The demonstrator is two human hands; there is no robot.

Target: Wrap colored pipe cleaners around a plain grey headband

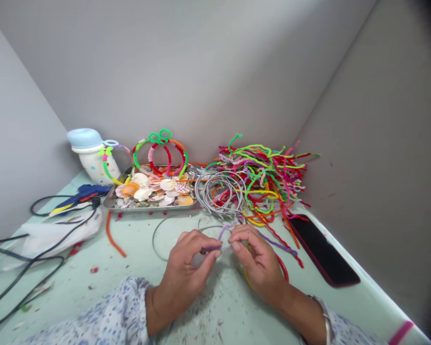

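Thumb and fingertips of my left hand (191, 261) pinch a fuzzy purple pipe cleaner (211, 248). A paler purple stretch of it seems to rise past the fingertips and bend toward my right hand (255, 256). That hand is closed too, thumb against fingers, just right of the left fingertips. A faint pale strand shows in the small gap between the hands, but what the right fingers hold is hidden. Behind the hands lies a loose coil of grey wire (221, 194). A large heap of coloured pipe cleaners (269, 167) sits beyond, to the right.
A metal tray (151, 208) of seashells (142, 192) stands at the back, with pipe-cleaner headbands (160, 158) on it. Left are a white bottle with a blue lid (93, 155), a plastic bag (61, 235) and black cables (32, 261). A phone (325, 251) lies near the right edge.
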